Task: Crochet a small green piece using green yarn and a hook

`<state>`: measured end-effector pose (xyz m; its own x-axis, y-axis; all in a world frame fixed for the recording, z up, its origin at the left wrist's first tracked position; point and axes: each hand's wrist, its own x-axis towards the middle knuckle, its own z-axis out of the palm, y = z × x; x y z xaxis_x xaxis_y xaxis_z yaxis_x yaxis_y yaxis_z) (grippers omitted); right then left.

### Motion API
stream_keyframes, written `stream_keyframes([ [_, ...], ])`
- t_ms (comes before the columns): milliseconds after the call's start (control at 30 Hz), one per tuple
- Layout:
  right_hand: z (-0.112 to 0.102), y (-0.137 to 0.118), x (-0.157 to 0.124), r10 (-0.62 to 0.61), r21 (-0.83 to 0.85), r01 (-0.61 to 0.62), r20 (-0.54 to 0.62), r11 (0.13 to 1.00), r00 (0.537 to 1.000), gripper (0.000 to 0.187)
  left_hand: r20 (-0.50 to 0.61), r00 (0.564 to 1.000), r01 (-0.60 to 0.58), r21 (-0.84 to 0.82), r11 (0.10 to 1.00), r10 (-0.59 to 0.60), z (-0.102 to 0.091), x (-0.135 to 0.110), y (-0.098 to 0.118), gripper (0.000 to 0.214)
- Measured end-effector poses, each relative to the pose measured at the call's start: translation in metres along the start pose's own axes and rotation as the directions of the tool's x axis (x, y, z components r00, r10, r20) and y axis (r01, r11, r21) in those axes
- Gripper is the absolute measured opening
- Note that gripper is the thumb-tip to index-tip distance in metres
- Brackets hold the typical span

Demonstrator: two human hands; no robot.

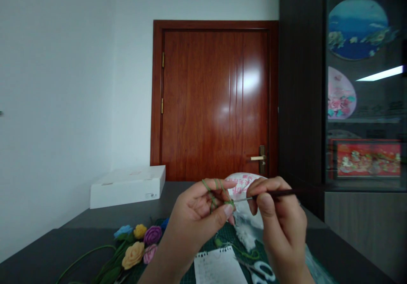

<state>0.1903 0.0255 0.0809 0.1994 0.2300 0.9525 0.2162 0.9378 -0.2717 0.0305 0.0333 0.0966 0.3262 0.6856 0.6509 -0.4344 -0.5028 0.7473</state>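
Note:
Green yarn (pixel 217 185) is looped around the raised index finger of my left hand (pixel 199 216). The thumb and other fingers of that hand pinch a small piece of green crochet work (pixel 231 202). My right hand (pixel 280 220) grips the dark handle of a crochet hook (pixel 281 193), held almost level. The hook's thin metal shaft points left and its tip meets the green work at my left fingertips. Its exact place in the stitches is too small to make out.
Several crocheted flowers (pixel 133 255) lie at the left. Below my hands are a spiral notepad page (pixel 219 267), white-handled scissors (pixel 263 271) and a green cutting mat (pixel 189 271). A white plastic bag (pixel 246 212) sits behind my hands; a white box (pixel 129 186) stands back left.

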Motion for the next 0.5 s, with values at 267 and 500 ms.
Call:
stream_keyframes([
  [267,0.016,0.001,0.008,0.557,0.613,-0.597,0.287,0.518,0.779,0.034,0.085,0.995,0.072,-0.18,0.981,-0.057,0.004,-0.003,0.008,0.016],
  [500,0.019,0.007,0.003,0.209,0.454,-0.274,0.188,0.848,0.96,0.016,-0.106,0.993,0.041,-0.115,0.992,-0.054,0.008,-0.002,0.007,0.026],
])
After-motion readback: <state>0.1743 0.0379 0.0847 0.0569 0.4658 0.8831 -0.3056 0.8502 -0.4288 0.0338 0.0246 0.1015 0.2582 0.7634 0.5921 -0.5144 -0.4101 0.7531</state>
